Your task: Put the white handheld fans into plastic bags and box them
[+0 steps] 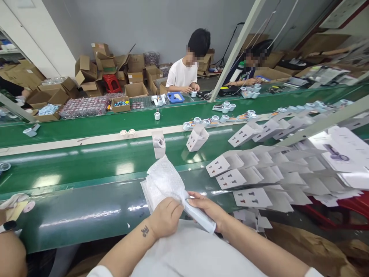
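Note:
My left hand point(166, 217) is closed on the lower end of a clear bubble-wrap bag point(165, 175), just above my lap. The bag covers the head of a light-blue handheld fan, whose smooth handle point(201, 218) sticks out toward my lower right. Around that handle my right hand point(209, 207) is wrapped, thumb near the bag's mouth. The fan's head is hidden inside the wrap. Beyond the bag, an open white box point(158, 145) stands on the green belt with something round and white in it. Another white box point(197, 137) is to its right.
Several white boxes with printed fans point(230, 179) stand in rows at the right. Light-blue fans point(206, 122) lie along the middle ledge point(95, 139). Across the green belt point(95, 163) a person in a white shirt point(183, 75) handles a small part. A slanted post point(236, 50) rises beyond.

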Demonstrator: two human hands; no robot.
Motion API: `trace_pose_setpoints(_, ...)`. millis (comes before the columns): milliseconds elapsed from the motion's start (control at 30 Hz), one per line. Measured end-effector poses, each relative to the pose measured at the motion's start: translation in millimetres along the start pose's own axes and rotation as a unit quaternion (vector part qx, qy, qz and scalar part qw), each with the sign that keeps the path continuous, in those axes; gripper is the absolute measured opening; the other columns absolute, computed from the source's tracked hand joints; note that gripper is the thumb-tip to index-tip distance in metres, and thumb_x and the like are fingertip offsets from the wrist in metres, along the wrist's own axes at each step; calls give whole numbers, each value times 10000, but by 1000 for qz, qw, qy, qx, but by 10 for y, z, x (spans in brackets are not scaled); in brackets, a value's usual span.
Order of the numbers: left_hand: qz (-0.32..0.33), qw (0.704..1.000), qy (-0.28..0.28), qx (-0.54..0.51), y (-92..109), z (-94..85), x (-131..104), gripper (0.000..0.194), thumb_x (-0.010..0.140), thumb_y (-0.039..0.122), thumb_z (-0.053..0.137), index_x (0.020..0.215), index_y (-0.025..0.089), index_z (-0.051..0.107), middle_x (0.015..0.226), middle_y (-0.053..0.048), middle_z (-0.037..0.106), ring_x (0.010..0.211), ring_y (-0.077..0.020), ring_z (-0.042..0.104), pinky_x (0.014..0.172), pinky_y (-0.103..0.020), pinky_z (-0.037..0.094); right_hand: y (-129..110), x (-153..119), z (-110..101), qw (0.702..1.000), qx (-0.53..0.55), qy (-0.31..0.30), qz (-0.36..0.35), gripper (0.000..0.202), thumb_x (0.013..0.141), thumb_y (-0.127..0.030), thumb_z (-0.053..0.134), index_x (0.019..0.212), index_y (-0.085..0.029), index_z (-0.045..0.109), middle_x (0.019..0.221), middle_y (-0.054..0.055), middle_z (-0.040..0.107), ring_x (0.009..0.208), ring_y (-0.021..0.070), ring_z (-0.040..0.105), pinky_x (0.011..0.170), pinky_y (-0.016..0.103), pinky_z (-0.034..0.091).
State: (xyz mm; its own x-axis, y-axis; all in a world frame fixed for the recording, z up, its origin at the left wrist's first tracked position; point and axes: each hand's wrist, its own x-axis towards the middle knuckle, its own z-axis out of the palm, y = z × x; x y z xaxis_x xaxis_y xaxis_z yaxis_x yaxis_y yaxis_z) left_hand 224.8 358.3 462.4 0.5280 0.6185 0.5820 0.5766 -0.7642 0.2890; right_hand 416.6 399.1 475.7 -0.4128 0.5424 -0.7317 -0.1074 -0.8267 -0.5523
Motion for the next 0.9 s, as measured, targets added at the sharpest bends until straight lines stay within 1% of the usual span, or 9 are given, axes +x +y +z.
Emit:
trace_pose_setpoints(67,-42,998,-34,-11,-41,49,-93,254,827,52,375,986,136,554,796,-87,595,727,-190,553,641,-321,479,65,42,-11,999,41,12,15,493,684,-271,718,1120,-241,489,633,-37,598,434,110,535,387,223,463)
trace_pose_setpoints(133,-161,985,-44,-49,-83,135,-162,196,851,90,386,940,158,546,803,-70,581,747,-185,552,662,-316,478,130,90,-11,996,83,32,19,417,702,-262,703,1059,-234,489,614,-42,587,429,105,531,410,222,467)
trace_pose_setpoints(233,-346,927,-31,-139,-121,288,-182,129,825,102,416,869,184,506,817,-33,550,741,-156,537,664,-288,466,170,122,20,989,122,77,1,314,707,-242,700,930,-220,480,611,-35,594,462,115,558,456,232,484)
trace_pose_setpoints(333,-431,876,-26,-215,-116,360,-139,144,751,62,430,788,198,460,744,19,517,671,-123,512,623,-244,436,166,102,72,988,125,92,-17,277,712,-250,708,859,-212,477,594,-32,594,464,118,557,458,230,474)
trace_pose_setpoints(467,-393,900,-57,-179,-44,275,-84,142,777,78,407,793,198,481,690,17,543,643,-135,535,619,-257,426,210,107,132,987,111,115,-33,203,748,-272,686,782,-192,503,562,-12,598,470,134,569,463,238,468)
trace_pose_setpoints(567,-261,945,-108,-162,14,184,-24,196,828,124,399,967,194,519,824,-36,632,725,-168,600,675,-292,453,280,165,149,985,146,84,46,173,784,-253,639,703,-173,509,514,-5,581,439,124,551,452,225,449)
trace_pose_setpoints(633,-217,953,-133,-167,31,146,28,244,838,129,395,1039,198,515,876,-51,655,758,-180,621,690,-299,462,315,197,132,979,172,53,100,178,809,-248,604,680,-163,514,491,-6,566,414,110,529,432,210,427)
trace_pose_setpoints(800,-248,935,-121,-222,23,115,118,238,877,175,381,1084,210,493,819,-30,634,700,-161,597,649,-276,439,299,131,0,987,146,8,70,134,785,-254,638,783,-181,526,588,-25,601,506,105,580,463,187,432)
trace_pose_setpoints(900,-356,875,-60,-323,10,115,170,191,864,201,414,1047,209,467,656,39,529,566,-117,506,554,-225,386,184,-18,-86,998,-26,36,35,274,759,-420,662,783,-203,496,619,-25,604,503,131,576,432,221,423)
